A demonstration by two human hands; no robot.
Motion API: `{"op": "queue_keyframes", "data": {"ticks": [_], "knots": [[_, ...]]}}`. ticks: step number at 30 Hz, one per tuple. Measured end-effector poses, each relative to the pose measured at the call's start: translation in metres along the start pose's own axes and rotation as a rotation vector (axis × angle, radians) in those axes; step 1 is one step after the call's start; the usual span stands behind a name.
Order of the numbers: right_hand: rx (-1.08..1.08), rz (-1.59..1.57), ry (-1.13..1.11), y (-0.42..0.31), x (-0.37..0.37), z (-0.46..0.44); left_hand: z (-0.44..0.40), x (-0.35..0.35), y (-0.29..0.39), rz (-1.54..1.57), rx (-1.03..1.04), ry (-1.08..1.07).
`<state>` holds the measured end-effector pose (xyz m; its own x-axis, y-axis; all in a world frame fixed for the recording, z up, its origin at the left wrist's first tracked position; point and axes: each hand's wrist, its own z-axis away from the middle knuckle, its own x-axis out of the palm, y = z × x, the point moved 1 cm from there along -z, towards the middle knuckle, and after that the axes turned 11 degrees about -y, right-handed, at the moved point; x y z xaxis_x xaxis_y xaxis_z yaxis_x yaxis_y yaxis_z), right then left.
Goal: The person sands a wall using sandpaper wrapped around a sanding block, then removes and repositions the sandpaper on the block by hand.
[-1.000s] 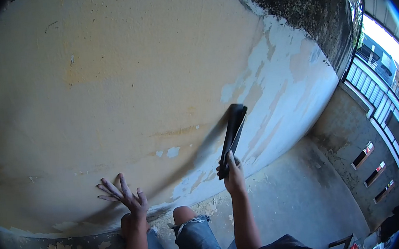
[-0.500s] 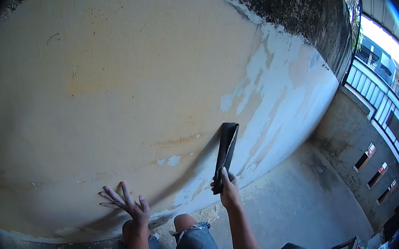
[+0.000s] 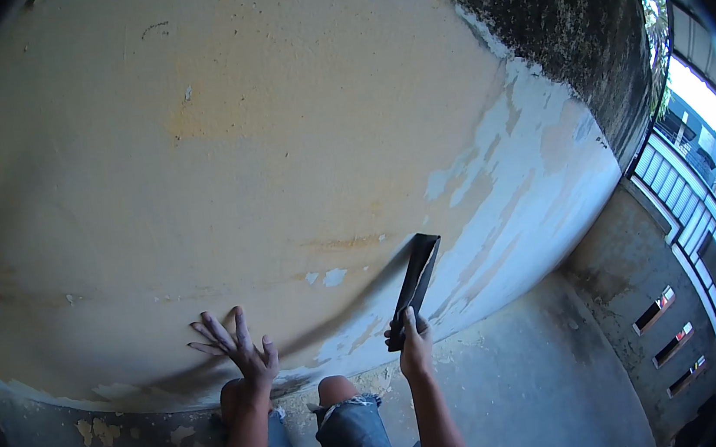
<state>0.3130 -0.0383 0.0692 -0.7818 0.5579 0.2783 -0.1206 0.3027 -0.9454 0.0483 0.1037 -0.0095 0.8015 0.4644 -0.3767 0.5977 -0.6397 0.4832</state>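
Note:
My right hand (image 3: pixel 414 347) grips the lower end of a folded black sandpaper sheet (image 3: pixel 417 274), with the thumb lying along its near side. The long strip tilts up and to the right, close in front of the wall; whether its far end touches the surface I cannot tell. Fingers spread, my left hand (image 3: pixel 243 352) is at the lower part of the painted wall (image 3: pixel 266 181), above my left knee, and holds nothing. Between and right of the hands, the cream paint gives way to bare whitish patches (image 3: pixel 501 173).
My knees in torn denim shorts (image 3: pixel 354 438) are close to the wall's foot. Grey floor (image 3: pixel 513 373) runs right to a low wall with slots (image 3: pixel 653 310) and a white railing (image 3: pixel 677 190). Dark, rough plaster (image 3: pixel 563 19) covers the upper right. Paint flakes (image 3: pixel 99 430) mark the floor at left.
The view has shifted, so the wall sits further right in it. The sandpaper's top end has dropped slightly and leans more to the right. My left hand stays spread.

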Motion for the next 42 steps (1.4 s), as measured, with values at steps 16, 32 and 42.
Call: {"op": "queue_keyframes", "data": {"ticks": [16, 32, 42], "knots": [[-0.275, -0.027, 0.036, -0.105, 0.018, -0.038, 0.002, -0.001, -0.005, -0.009, 0.029, 0.031], [-0.363, 0.095, -0.132, -0.201, 0.003, -0.086, 0.004, -0.002, 0.001, 0.027, 0.011, 0.007], [-0.134, 0.048, 0.038, -0.043, 0.009, -0.007, 0.004, 0.008, -0.006, -0.032, 0.045, 0.096]]}}
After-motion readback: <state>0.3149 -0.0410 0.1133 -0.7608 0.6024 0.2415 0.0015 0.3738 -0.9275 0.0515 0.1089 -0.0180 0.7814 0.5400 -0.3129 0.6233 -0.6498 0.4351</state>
